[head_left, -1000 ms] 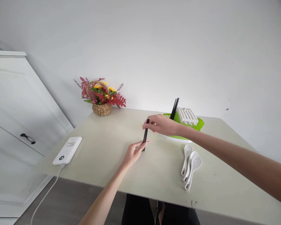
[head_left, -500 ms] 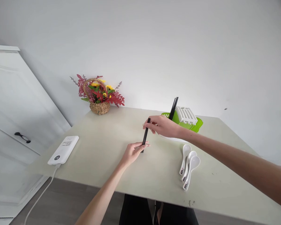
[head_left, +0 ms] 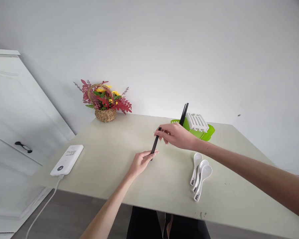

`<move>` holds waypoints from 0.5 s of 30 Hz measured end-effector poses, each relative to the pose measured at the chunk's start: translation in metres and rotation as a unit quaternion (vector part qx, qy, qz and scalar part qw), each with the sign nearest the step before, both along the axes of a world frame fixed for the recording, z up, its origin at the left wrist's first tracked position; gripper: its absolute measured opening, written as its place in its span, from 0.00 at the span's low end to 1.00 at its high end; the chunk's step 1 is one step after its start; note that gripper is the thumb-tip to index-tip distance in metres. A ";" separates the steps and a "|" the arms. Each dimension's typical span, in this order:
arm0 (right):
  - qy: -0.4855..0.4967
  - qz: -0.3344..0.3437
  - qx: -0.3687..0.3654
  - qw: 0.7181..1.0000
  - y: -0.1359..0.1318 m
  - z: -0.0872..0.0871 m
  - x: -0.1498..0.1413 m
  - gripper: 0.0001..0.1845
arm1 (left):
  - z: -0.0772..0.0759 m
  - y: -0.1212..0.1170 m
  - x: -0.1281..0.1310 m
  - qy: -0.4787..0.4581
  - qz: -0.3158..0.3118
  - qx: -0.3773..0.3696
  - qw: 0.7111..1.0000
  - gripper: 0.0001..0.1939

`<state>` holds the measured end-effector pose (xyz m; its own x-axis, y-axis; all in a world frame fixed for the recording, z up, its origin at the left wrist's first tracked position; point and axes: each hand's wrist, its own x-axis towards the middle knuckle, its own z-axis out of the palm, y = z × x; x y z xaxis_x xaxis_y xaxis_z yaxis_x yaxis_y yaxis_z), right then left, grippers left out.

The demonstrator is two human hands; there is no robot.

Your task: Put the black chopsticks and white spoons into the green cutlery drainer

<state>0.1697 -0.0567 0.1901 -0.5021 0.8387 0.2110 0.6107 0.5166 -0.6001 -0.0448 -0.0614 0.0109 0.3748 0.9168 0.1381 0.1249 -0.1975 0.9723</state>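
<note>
Black chopsticks (head_left: pixel 155 143) are held slantwise above the table between my two hands; how many are in the bundle I cannot tell. My left hand (head_left: pixel 141 161) pinches their lower end between thumb and fingers. At the upper end, my right hand (head_left: pixel 175 134) has its fingers closed on them. Behind the right hand, more black chopsticks (head_left: pixel 183 114) stand upright by a green and white utensil rack (head_left: pixel 197 123), whose lower part the hand hides. Three white spoons (head_left: pixel 201 176) lie overlapping on the table, below my right forearm.
A wicker basket of artificial flowers (head_left: pixel 105 114) stands at the table's back left, against the wall. On the left lies a white power bank (head_left: pixel 67 160) with a white cable (head_left: pixel 46 205) hanging over the edge. A white cabinet (head_left: pixel 20 116) adjoins the table's left side.
My right hand has shifted slightly right and down, and the chopsticks' upper end tilts a little further right. My left hand keeps nearly the same place.
</note>
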 end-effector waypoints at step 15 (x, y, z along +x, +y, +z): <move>0.039 0.011 -0.044 0.998 -0.004 -0.004 0.017 0.18 | 0.000 0.001 -0.002 0.055 -0.042 0.007 0.998 0.24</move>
<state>0.1868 -0.0607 0.1857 -0.5052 0.8448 0.1766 0.5494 0.4726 -0.6890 -0.0464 -0.0605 0.0106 0.4639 0.8797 0.1043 0.2126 -0.2248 0.9509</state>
